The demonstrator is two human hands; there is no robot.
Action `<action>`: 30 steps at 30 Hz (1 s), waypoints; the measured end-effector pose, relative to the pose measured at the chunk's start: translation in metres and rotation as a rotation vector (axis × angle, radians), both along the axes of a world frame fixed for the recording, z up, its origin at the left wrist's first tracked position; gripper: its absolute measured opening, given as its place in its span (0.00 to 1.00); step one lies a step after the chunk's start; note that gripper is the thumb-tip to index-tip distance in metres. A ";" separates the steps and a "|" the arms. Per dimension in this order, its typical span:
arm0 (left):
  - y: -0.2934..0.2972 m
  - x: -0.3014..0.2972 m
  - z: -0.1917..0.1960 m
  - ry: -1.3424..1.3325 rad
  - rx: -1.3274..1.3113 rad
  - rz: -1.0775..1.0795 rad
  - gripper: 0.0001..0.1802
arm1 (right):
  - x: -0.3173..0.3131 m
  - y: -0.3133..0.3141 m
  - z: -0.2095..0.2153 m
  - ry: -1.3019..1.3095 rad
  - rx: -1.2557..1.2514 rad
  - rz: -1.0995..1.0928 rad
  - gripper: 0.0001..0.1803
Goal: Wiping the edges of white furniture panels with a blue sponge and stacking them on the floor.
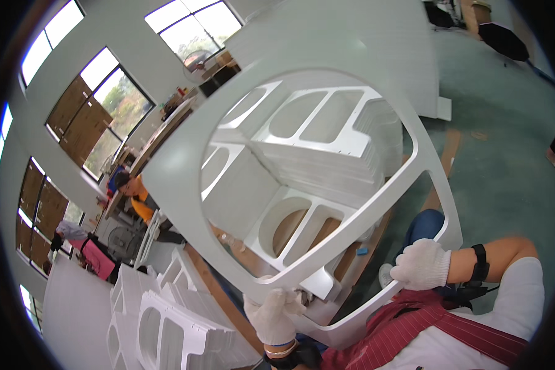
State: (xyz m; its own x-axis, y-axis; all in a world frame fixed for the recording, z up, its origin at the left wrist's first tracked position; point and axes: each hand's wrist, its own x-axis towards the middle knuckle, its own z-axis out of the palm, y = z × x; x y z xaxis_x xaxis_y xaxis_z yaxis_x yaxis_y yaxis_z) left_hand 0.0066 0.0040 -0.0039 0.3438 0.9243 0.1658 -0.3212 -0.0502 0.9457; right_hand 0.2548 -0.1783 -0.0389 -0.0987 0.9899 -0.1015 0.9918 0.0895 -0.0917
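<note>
In front of me a large white panel (330, 250) stands tilted. It has a big round opening and a smaller opening with rounded corners beside it. My right hand (422, 265), in a white knit glove, is closed round the panel's edge on the right. My left hand (272, 316), gloved the same way, is closed at the panel's lower left edge. A small greyish piece shows by its fingertips, too unclear to name. Through the round opening I see stacks of similar white panels (317, 148).
More white panels (166, 333) stand stacked at lower left. A small blue object (362, 251) lies beyond the panel. Two people, one in orange (143, 206) and one in pink (95, 256), are at the left near a floor fan (123, 242). A black umbrella (503, 42) is at upper right.
</note>
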 end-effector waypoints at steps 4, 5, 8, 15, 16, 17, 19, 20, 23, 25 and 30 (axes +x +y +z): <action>-0.031 0.034 -0.028 0.001 -0.068 -0.152 0.12 | 0.021 -0.029 0.025 0.308 -0.320 -0.043 0.18; -0.041 0.038 -0.030 0.030 -0.081 -0.158 0.12 | 0.027 -0.034 0.035 0.450 -0.358 -0.020 0.21; -0.060 0.049 -0.032 0.060 -0.121 -0.260 0.11 | 0.045 -0.057 0.048 1.489 0.319 -0.198 0.26; -0.081 0.044 -0.038 0.240 -0.022 -0.456 0.11 | 0.116 0.029 0.129 2.429 1.209 -0.663 0.41; -0.086 0.042 -0.030 0.291 0.025 -0.472 0.10 | 0.119 0.035 0.141 2.516 1.339 -0.669 0.40; -0.091 0.042 -0.023 0.292 0.040 -0.456 0.08 | 0.130 0.044 0.134 2.578 1.305 -0.203 0.39; -0.097 0.055 -0.016 0.272 0.062 -0.485 0.04 | 0.160 0.048 0.115 2.457 1.202 0.674 0.39; -0.097 0.057 -0.017 0.283 0.012 -0.530 0.04 | 0.157 0.046 0.120 2.381 1.236 0.645 0.39; -0.088 0.052 -0.022 0.311 -0.038 -0.566 0.04 | 0.094 0.072 0.143 2.402 1.178 0.432 0.36; -0.093 0.057 -0.022 0.276 0.075 -0.593 0.04 | 0.047 0.078 0.148 2.210 1.294 -0.040 0.32; -0.087 0.065 -0.022 0.295 0.039 -0.577 0.05 | -0.014 0.091 0.101 1.041 1.075 -0.356 0.14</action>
State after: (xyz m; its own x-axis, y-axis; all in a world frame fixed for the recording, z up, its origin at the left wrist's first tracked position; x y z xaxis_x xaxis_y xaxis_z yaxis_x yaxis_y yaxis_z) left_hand 0.0715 -0.0831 -0.0257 0.8196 0.5726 0.0179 -0.0337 0.0169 0.9993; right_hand 0.2407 -0.0874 0.0621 0.5796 0.5347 0.6150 0.5151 0.3444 -0.7849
